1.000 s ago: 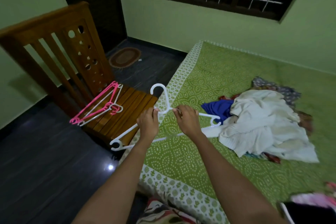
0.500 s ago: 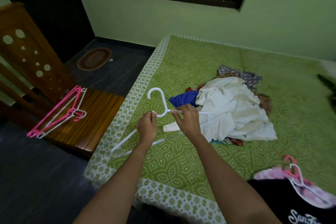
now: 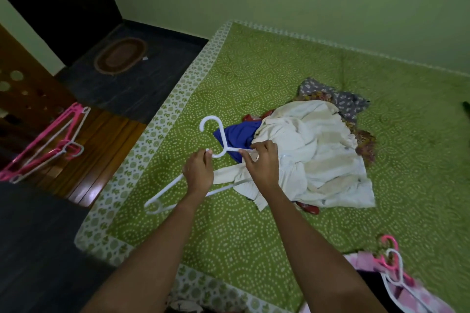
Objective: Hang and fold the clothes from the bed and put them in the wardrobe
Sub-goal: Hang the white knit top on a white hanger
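A person's left hand [image 3: 198,173] pinches a white plastic clothes hanger [image 3: 222,138] at the base of its hook. The right hand [image 3: 262,162], close beside it, curls its fingers round the hanger's right shoulder bar. The hanger is held just above the green dotted bedsheet [image 3: 254,231], at the near edge of a heap of clothes: a rumpled cream-white garment [image 3: 312,155] on top, a blue cloth [image 3: 236,137] and a grey patterned cloth [image 3: 348,103] showing from under it. Pink and white hangers [image 3: 50,142] lie on a brown slatted wooden bench [image 3: 106,152] left of the bed. More hangers [image 3: 393,264] rest on a pink garment [image 3: 366,260] at the lower right.
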A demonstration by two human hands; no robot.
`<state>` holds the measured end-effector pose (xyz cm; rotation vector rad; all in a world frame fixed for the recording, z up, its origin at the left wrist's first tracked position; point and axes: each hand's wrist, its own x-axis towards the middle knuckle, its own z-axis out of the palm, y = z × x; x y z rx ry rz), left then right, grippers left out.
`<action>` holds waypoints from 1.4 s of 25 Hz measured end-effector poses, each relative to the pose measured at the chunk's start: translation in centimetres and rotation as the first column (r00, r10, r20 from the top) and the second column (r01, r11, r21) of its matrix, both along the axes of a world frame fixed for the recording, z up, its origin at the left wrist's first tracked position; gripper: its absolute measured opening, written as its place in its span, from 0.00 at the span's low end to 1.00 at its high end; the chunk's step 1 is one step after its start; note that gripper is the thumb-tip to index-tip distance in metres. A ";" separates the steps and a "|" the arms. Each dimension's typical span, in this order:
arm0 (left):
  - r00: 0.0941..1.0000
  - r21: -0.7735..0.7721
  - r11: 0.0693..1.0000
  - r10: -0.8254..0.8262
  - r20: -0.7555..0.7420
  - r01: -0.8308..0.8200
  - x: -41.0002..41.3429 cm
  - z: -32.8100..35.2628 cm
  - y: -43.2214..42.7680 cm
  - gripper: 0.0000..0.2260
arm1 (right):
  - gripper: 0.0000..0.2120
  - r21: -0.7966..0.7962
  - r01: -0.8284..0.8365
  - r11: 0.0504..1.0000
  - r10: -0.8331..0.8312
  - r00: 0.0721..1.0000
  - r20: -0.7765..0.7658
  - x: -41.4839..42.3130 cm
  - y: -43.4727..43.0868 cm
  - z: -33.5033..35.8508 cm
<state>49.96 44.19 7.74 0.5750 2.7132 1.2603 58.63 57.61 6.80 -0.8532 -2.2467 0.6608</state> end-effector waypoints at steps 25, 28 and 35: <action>0.986 -0.115 0.981 0.163 0.043 -0.157 -4.7 -10.5 7.6 0.19 | 0.15 -0.075 -0.080 0.994 0.108 0.590 0.800 -0.2 14.2 -12.8; 0.990 -0.110 0.987 0.128 0.056 -0.121 -4.7 -10.4 8.0 0.19 | 0.13 -0.049 -0.124 0.991 0.123 0.707 0.696 0.7 14.3 -13.2; 0.984 -0.023 0.996 0.087 0.158 -0.085 -3.9 -7.5 8.1 0.14 | 0.10 -0.302 -0.064 0.951 0.201 0.871 0.449 1.9 12.9 -10.0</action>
